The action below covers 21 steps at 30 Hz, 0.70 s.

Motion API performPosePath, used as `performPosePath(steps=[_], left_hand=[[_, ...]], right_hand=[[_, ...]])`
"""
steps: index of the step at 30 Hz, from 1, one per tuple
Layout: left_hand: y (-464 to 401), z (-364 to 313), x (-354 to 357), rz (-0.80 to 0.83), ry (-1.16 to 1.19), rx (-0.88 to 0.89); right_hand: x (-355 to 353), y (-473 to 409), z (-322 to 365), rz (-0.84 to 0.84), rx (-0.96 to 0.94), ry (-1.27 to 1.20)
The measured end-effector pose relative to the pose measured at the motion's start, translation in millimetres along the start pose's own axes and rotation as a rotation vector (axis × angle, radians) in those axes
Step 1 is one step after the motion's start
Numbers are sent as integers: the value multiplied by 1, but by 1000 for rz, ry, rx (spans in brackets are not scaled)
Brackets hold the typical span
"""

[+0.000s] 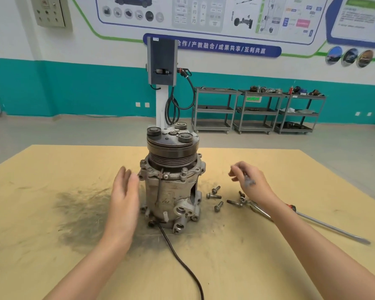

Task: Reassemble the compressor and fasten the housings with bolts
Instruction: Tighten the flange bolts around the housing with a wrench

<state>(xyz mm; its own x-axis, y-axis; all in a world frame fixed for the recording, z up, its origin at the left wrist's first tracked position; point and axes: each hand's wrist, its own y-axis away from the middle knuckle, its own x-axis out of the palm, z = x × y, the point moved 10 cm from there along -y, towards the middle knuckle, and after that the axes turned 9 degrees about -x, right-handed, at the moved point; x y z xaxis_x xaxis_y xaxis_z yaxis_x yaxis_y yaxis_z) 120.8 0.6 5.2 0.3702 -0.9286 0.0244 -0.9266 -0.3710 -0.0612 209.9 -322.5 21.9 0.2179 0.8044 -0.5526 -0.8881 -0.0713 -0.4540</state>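
The compressor [172,180] stands upright mid-table [290,267], between your hands. Your left hand [126,191] is spread open beside it; your right hand [250,180], loosely open, hovers above loose bolts [217,197]

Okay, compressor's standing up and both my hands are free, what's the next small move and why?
Probably lower the right hand to pick up one of the loose bolts lying right of the compressor. Both hands are empty, the left hand hovers beside the housing ready to steady it, and several bolts still lie on the table.
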Motion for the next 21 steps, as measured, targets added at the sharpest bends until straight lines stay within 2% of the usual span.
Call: performPosePath(steps=[3, 6, 11, 16, 18, 21], left_hand=[[4, 22, -12, 0, 11, 3], [8, 33, -5, 38, 22, 20], [10, 37, 10, 123, 23, 43], [26, 33, 33, 247, -94, 22], [29, 32, 42, 242, -145, 8], [30, 23, 51, 125, -254, 32]], right_hand=[[2, 14, -25, 137, 1, 435], [-2, 20, -39, 141, 58, 709], [1, 26, -52, 167, 150, 786], [-3, 25, -50, 179, 232, 887], [-2, 24, -47, 211, 248, 950], [4, 23, -42, 236, 267, 996]])
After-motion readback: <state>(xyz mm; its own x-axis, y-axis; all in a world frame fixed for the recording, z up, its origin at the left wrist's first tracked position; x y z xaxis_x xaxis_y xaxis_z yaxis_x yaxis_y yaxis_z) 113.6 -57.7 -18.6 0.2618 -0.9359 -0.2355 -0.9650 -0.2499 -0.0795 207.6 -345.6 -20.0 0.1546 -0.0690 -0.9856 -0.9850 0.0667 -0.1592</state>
